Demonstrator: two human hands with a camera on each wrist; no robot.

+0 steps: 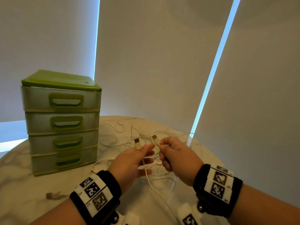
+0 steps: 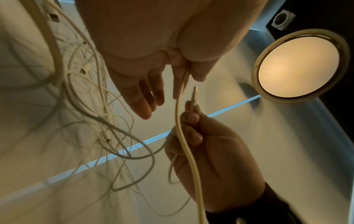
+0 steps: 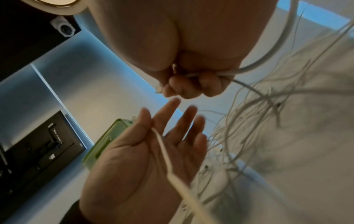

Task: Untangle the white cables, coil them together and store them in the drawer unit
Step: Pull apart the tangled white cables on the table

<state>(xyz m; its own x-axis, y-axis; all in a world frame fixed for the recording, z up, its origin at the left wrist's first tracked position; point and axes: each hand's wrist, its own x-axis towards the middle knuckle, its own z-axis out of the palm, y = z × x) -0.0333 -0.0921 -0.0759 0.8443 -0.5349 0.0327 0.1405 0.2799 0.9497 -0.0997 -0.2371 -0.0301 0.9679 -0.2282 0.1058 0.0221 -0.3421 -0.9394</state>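
Pinching a white cable [image 1: 151, 181] (thumb, forefinger), left hand [image 1: 129, 163], right hand [image 1: 177, 159] fisted round another

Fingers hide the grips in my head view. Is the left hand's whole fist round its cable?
Observer: No. The left hand pinches the cable between thumb and forefinger; the other fingers are straight.
Operator: And the right hand?
Observer: The right hand is curled, gripping a plug that sticks out of the fist.
Operator: Any slack there?
Observer: Yes, a loop leaves the fist on its far side.
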